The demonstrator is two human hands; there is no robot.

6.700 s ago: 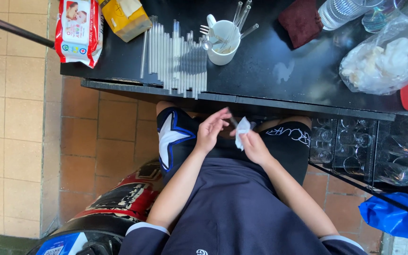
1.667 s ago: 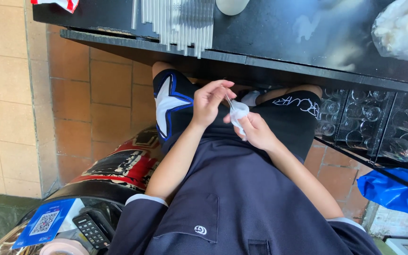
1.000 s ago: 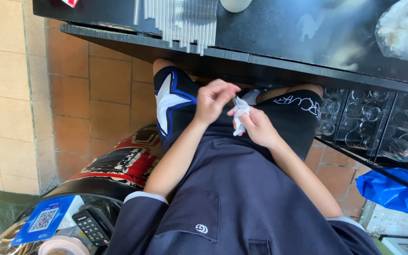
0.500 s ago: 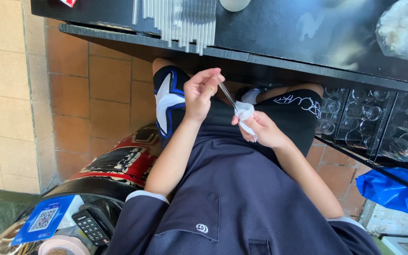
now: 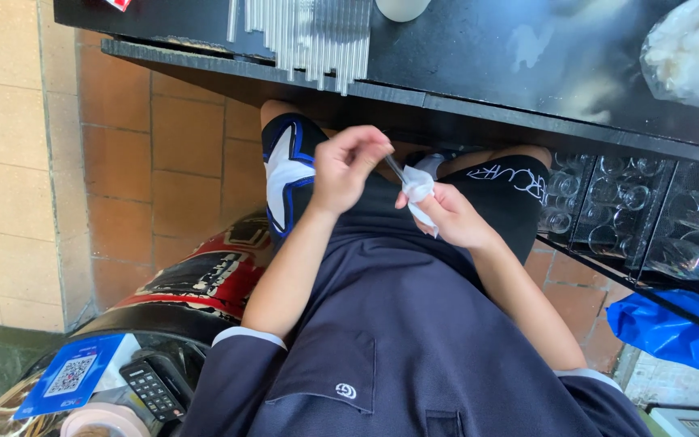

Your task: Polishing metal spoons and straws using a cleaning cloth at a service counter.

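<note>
I sit at a black table [image 5: 479,77] with both hands over my lap. My left hand [image 5: 348,166] pinches the upper end of a thin clear straw [image 5: 395,169]. My right hand [image 5: 445,214] holds a crumpled white cloth [image 5: 418,190] wrapped around the straw's lower end. Both hands hover just below the table's front edge, above my dark shorts. A row of several clear straws [image 5: 309,32] lies on the table, ends hanging over the edge.
A white cup [image 5: 402,8] and a clear plastic bag [image 5: 689,53] sit on the table. A rack of glasses [image 5: 633,214] stands at right above a blue bag [image 5: 673,332]. At lower left are a red drum [image 5: 196,279], a calculator [image 5: 151,390] and a blue card [image 5: 70,376].
My left hand has drawn the straw up and out through the cloth, then settled lower again. Since the oldest frame the view has tilted down, off the tabletop toward my lap.
</note>
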